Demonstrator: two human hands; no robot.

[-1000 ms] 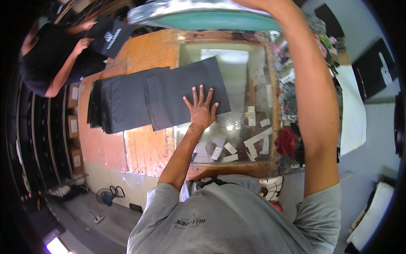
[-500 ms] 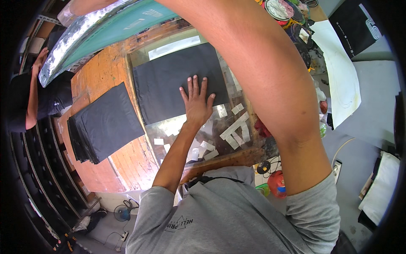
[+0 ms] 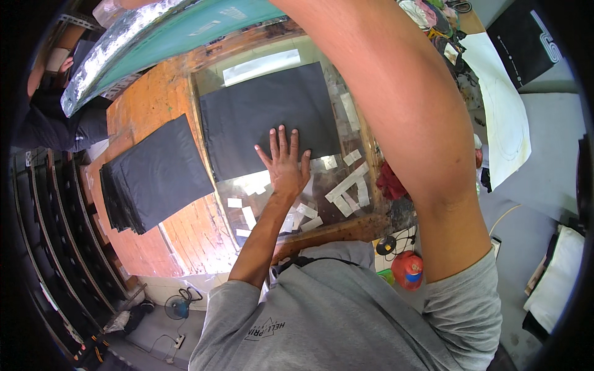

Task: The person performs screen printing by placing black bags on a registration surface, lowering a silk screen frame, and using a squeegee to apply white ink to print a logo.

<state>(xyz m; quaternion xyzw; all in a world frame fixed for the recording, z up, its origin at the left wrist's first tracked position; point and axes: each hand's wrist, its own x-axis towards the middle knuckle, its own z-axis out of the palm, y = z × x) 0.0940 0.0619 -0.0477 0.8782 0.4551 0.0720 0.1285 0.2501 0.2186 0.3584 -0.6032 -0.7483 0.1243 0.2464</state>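
My left hand [image 3: 286, 167] lies flat with fingers spread on the near edge of a black sheet [image 3: 266, 105], perhaps a plastic bag or thin fabric. That sheet rests on a clear-topped board [image 3: 340, 216] dotted with white tape pieces [image 3: 349, 188]. My right arm [image 3: 396, 93] reaches up past the top edge of the view. A bit of skin shows at the top left, by the raised teal printing screen [image 3: 179, 37]; whether it is my right hand I cannot tell, and its fingers are hidden. The screen stands tilted above the table's far side.
A stack of black sheets [image 3: 154, 176] lies on the wooden table [image 3: 148, 93] to the left. Beyond it is another person [image 3: 65, 117], beside a rack [image 3: 59, 247]. Rags [image 3: 427, 15] and a white sheet [image 3: 501, 111] sit at the right. A red container [image 3: 407, 270] stands below.
My left hand has slid slightly nearer to me along the black sheet, fingers still spread. The view has shifted a little. The other person's arm at the left has moved up.
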